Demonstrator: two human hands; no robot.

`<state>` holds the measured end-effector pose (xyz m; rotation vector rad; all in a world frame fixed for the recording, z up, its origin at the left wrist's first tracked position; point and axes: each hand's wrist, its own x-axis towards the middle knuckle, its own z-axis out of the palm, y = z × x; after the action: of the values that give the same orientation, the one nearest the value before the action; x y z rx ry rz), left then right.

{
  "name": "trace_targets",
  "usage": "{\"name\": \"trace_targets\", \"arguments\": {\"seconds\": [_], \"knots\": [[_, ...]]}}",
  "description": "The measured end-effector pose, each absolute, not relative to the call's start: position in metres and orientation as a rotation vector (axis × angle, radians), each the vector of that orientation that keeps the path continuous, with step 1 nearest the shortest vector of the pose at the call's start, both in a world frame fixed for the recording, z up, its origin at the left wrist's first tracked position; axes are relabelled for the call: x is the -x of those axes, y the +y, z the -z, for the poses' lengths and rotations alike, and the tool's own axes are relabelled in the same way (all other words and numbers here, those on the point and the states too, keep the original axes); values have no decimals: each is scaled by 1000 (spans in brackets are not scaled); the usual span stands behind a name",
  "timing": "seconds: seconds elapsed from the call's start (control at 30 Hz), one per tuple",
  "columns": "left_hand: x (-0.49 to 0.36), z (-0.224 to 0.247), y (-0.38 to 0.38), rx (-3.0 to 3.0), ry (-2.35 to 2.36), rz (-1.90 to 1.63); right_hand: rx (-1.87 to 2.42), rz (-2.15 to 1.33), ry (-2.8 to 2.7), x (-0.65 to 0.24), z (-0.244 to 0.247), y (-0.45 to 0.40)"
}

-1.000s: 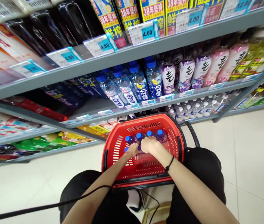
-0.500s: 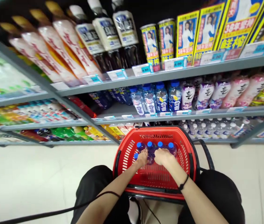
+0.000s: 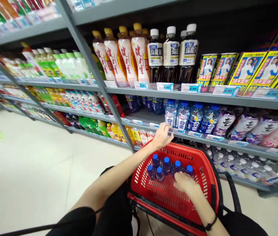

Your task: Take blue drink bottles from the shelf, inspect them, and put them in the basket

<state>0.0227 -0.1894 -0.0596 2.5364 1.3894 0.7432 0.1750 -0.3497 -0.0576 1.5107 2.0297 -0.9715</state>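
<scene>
My left hand [image 3: 162, 136] is raised at the shelf's front edge, fingers apart and slightly bent, holding nothing. Just beyond it stands a row of blue-capped drink bottles [image 3: 182, 114] on the shelf; whether the fingertips touch the nearest one I cannot tell. Below, a red shopping basket [image 3: 158, 205] holds several small blue-capped bottles [image 3: 167, 165], standing upright at its far side. My right hand [image 3: 186, 183] is inside the basket, close to the rightmost bottle. Its fingers are curled in, and anything under them is hidden.
Grey shelves [image 3: 193, 92] with price tags run across the view. Tea bottles [image 3: 155, 59] and yellow cartons [image 3: 248, 68] fill the upper level; clear white-capped bottles [image 3: 229, 164] stand low on the right. A black basket handle [image 3: 234, 196] sticks out right. Pale floor tiles [image 3: 30, 177] lie left.
My left hand has left the bottles in the basket and reached up to the shelf. My right hand stays in the basket, nearer the right-hand bottles. The view has swung left and up.
</scene>
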Motion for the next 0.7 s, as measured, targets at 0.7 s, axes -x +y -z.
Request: {"name": "trace_targets", "arguments": {"seconds": [0.7], "knots": [[-24, 20, -118, -2180, 1430, -1212, -1592, 966, 2010, -180, 63, -336]]}}
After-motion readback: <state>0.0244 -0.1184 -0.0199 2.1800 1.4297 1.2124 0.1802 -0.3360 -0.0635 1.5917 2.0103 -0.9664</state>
